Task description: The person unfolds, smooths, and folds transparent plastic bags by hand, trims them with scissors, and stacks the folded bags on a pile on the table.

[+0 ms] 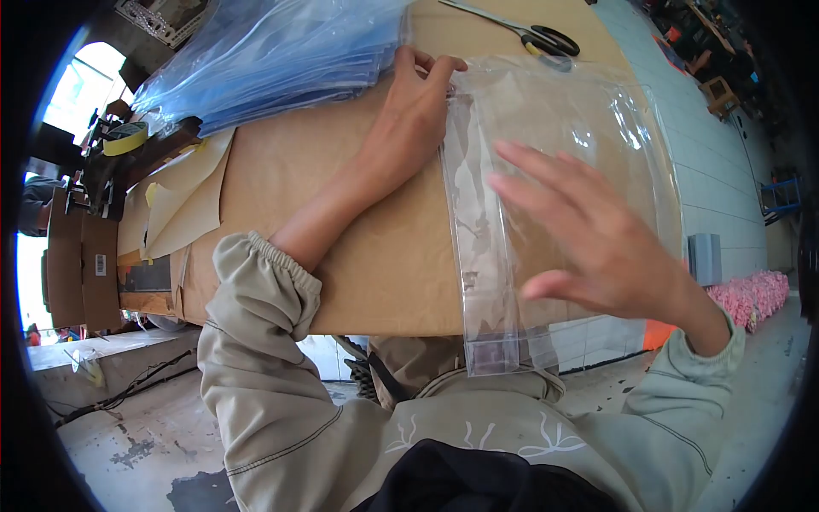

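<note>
A clear plastic sheet or bag (546,111) lies over the right part of the brown-covered table (384,273), its folded left strip hanging past the front edge. My left hand (418,111) is at the sheet's top left corner, fingers bent; whether they pinch its edge is too small to tell. Above the sheet's middle, my right hand (597,230) is spread, slightly blurred, with nothing in it. A stack of bluish clear plastic bags (299,68) lies just left of my left hand. Black-handled scissors (529,34) rest beyond the sheet.
At the left stand a tape dispenser with yellow tape (125,139) and a cardboard box (81,256). Loose brown paper (188,196) lies near them. On the floor to the right are a pink bundle (751,299) and a grey box (705,258). Part of a person (36,205) shows far left.
</note>
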### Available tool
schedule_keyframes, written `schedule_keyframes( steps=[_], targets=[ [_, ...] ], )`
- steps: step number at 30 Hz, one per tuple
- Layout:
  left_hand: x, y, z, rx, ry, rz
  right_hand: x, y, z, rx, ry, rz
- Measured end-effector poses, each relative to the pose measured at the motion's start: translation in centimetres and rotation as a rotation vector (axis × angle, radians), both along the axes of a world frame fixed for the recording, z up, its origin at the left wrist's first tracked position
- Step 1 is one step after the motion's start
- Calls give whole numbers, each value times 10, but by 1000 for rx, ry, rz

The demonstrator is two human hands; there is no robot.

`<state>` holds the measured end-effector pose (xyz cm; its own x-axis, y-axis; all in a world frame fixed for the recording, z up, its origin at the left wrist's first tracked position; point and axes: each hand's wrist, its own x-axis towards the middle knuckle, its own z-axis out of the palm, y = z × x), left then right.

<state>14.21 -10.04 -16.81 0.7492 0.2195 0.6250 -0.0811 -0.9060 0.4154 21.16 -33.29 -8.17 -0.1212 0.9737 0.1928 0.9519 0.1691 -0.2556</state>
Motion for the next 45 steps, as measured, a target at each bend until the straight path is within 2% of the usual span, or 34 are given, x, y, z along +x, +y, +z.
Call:
schedule_keyframes(
  steps=[3,6,10,13,16,19,20,24,27,29,31,34,37,43,45],
  targets=[
    [-2,-1,3,6,19,13,-5,17,-28,-71,-181,79],
    [-5,-3,5,-8,83,36,-1,17,-50,-136,-183,85],
    [-16,-12,22,39,213,69,-2,17,-50,-155,-114,77],
    [-17,-10,23,146,237,95,-2,18,-49,-158,-87,77],
    [-24,-17,34,519,210,186,0,19,-51,-146,-71,89],
    [-26,-26,41,355,289,-151,0,17,-52,-135,-28,101],
    [-26,-25,32,221,370,-228,0,16,-52,-128,-14,111],
    [-26,-22,25,238,503,-198,8,24,-31,-61,-52,191],
    [-25,-25,29,256,557,-194,43,54,13,-479,246,133],
    [-25,-24,32,281,613,-202,71,84,11,-32,216,-50],
    [-25,-26,30,271,582,-188,111,121,-15,219,325,-79],
    [-25,-26,31,256,569,-187,137,140,-39,-10,379,-178],
    [-24,-24,29,224,561,-187,137,139,-55,67,395,-124],
    [-24,-28,34,227,585,-173,136,143,-62,113,400,-209],
    [-22,-28,37,237,600,-168,136,144,-69,205,314,-190]
  ],
)
